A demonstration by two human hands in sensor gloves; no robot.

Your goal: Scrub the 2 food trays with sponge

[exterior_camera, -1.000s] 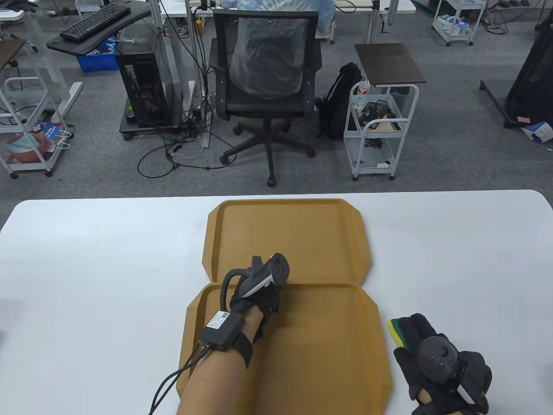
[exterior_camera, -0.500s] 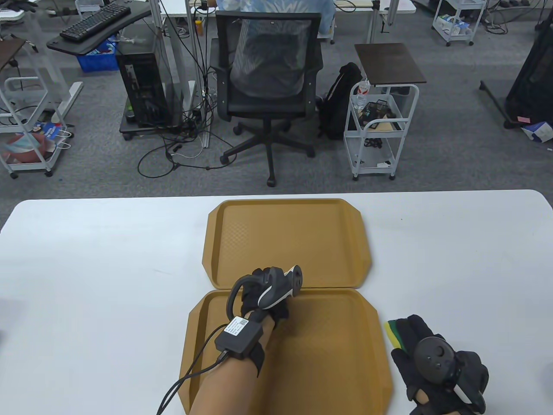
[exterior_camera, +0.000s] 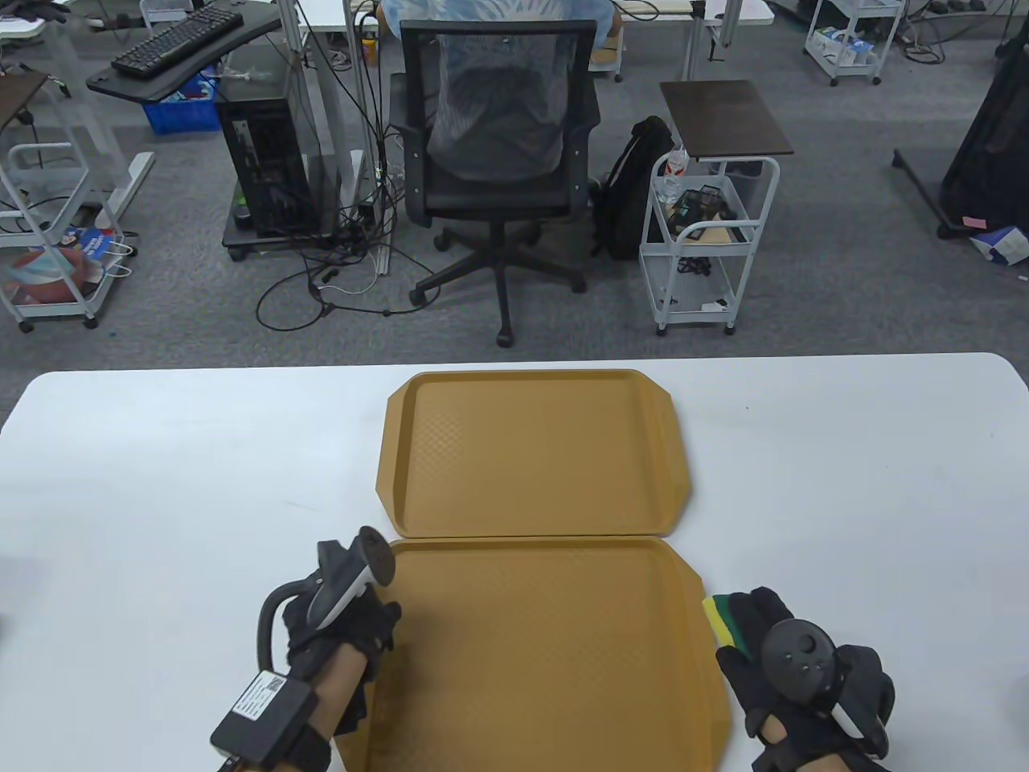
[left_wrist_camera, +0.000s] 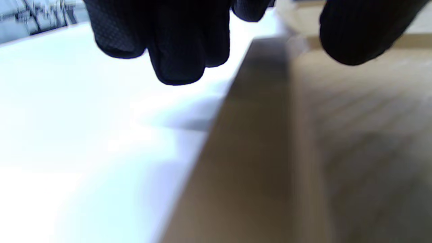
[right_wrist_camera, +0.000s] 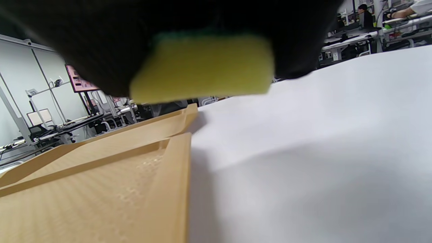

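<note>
Two tan food trays lie end to end on the white table: the far tray and the near tray. My left hand hovers at the near tray's left rim. In the left wrist view its fingers hang over the table and the thumb over the tray, holding nothing. My right hand lies just right of the near tray and grips a yellow and green sponge. The right wrist view has the sponge held above the table beside the tray's right rim.
The table stretches bare and white on both sides of the trays. Beyond its far edge stand a black office chair and a white trolley on the carpet.
My left hand has pulled back and to the left, from the near tray's far edge to its left rim. My right hand has shifted slightly left with the sponge.
</note>
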